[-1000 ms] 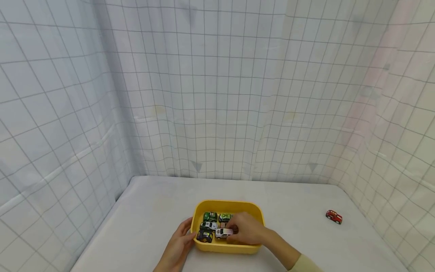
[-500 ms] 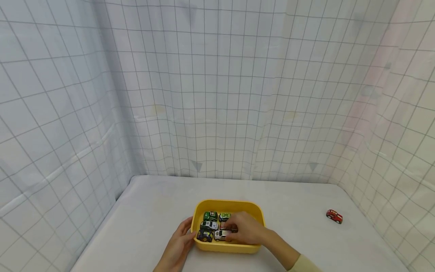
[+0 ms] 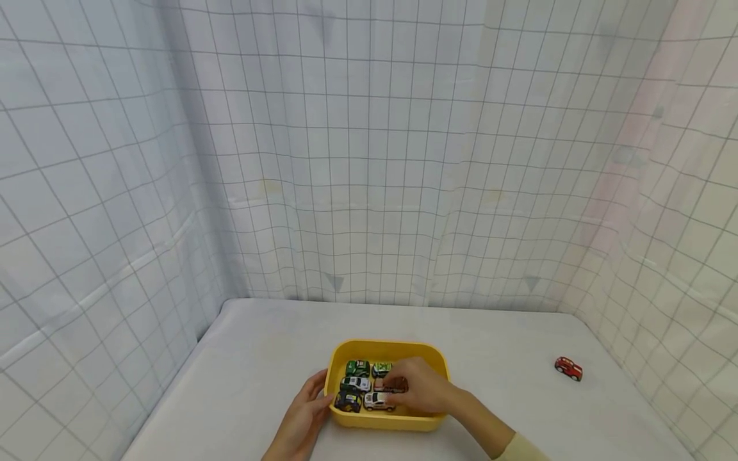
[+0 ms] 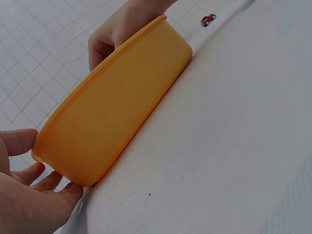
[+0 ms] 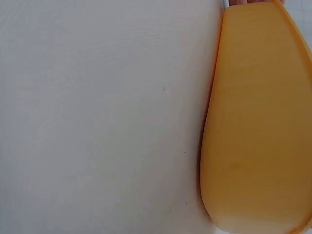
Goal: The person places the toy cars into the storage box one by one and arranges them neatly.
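Note:
A yellow plastic bin (image 3: pixel 389 422) stands on the white table, with several small toy cars inside. My left hand (image 3: pixel 302 413) holds its left end, the thumb at the rim and the fingers against the outer wall. My right hand (image 3: pixel 423 387) reaches into the bin with bent fingers, over a reddish-brown toy car (image 3: pixel 398 386) and at the right end of a white toy car (image 3: pixel 377 401); whether it pinches either is unclear. To the left sit a dark green car (image 3: pixel 357 368), a white-and-green car (image 3: pixel 355 384) and a black car (image 3: pixel 348 402). Behind is a light green car (image 3: pixel 382 369).
A red toy car (image 3: pixel 569 368) lies apart on the right side of the table. White grid-patterned curtains (image 3: pixel 369 160) enclose the back and both sides. In the right wrist view, the bin's outer wall (image 5: pixel 258 117) fills the right part, beside white cloth (image 5: pixel 107 117).
The white toy car has shifted slightly left and toward the front wall of the bin. My right fingers have moved a little, showing more of the reddish-brown car. My left hand stays put.

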### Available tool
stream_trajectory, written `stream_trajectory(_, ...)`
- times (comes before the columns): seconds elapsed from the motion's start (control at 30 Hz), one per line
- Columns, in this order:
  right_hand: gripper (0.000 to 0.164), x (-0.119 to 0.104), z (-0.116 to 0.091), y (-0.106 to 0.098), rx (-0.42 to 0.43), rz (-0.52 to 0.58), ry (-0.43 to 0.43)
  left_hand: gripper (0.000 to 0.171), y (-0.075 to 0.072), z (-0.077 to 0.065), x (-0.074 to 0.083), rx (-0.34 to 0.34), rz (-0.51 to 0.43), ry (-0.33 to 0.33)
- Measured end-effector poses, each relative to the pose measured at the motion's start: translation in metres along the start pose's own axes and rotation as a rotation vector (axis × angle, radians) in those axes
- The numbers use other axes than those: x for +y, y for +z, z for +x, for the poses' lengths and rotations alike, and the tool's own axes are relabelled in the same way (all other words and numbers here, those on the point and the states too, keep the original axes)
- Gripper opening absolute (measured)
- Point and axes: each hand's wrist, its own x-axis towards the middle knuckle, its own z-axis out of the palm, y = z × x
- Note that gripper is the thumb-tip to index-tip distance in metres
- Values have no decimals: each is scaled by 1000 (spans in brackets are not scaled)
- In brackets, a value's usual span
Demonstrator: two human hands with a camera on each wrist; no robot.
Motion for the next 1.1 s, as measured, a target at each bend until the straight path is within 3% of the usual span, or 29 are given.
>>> stream_trajectory(0.23,25,-1,-6,-14,6,-17,47,64,-1,0,-1,-15,2,12)
stream_trajectory(0.67,26,5,-24,-36,59,12,8,64,-1,0,0,-9,-2,-7)
stream_trajectory(1.1,29,16,-42,-59,105,-38,84,64,-1,0,-1,-8,4,-5)
